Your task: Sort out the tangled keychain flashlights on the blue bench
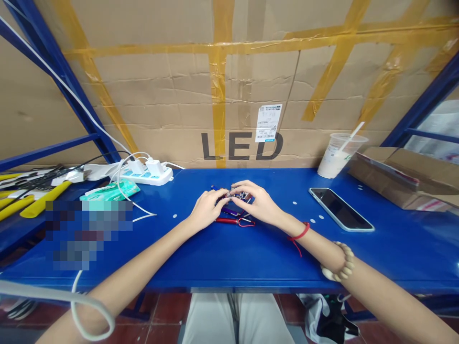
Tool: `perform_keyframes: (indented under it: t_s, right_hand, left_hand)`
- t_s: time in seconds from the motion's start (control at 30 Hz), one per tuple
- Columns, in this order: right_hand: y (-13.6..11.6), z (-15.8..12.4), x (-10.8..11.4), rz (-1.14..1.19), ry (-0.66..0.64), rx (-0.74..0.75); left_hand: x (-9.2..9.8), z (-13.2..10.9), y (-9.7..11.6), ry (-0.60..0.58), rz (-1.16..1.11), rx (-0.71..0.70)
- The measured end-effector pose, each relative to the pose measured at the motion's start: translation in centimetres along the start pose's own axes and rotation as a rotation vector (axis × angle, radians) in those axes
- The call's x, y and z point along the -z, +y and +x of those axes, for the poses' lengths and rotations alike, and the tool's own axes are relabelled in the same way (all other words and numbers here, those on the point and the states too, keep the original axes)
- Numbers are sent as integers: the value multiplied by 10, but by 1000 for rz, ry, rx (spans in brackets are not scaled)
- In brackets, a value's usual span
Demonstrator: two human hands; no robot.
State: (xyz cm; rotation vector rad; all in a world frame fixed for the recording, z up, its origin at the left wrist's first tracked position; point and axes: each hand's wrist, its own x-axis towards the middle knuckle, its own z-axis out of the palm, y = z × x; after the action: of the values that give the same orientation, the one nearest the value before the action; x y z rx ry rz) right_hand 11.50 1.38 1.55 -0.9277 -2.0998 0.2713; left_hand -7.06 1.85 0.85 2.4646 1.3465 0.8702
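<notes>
My left hand (205, 209) and my right hand (261, 203) meet above the middle of the blue table. The fingertips of both are pinched together around something small that I cannot make out. Under and between the fingers lies a small heap of shiny purple and silvery pieces (232, 210), partly covered by the hands. Just in front of the heap, a slim red rod with a red wire loop (227, 220) at its right end lies flat on the table.
Left on the blue table (201, 258) are a white power strip (154, 177) with plugs and cables, and a green packet (114, 188). To the right are a phone (340, 210), a drink cup with a straw (333, 162) and an open cardboard box (405, 184). Cardboard (161, 105) walls the back.
</notes>
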Motion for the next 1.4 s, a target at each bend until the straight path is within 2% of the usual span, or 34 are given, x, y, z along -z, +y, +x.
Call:
perform_keyframes:
  t_s: [0.13, 0.27, 0.37, 0.53, 0.73, 0.97, 1.13, 1.23, 1.4]
  right_hand:
    - [13, 0, 0, -214, -3, -61]
    - [21, -2, -5, -477, -157, -33]
    - [23, -1, -8, -538, -201, -12]
    - [22, 0, -7, -559, -193, 56]
    - [24, 1, -8, -627, -149, 183]
    - [23, 5, -10, -773, -162, 286]
    - [26, 5, -9, -709, -133, 292]
    - [27, 4, -9, -621, -106, 250]
    - [27, 4, -9, -527, -173, 152]
  left_hand:
    - [3, 2, -1, 74, -130, 86]
    - [5, 2, -3, 160, -144, 125]
    - [5, 2, -1, 143, -139, 114]
    - [1, 0, 4, 98, -151, 36]
    - [-4, 1, 0, 80, -162, -25]
    - [-7, 2, -6, 78, -92, -49]
    - [-7, 2, -5, 59, -17, -26]
    - [-2, 3, -4, 96, -24, 25]
    - [3, 4, -6, 150, -66, 68]
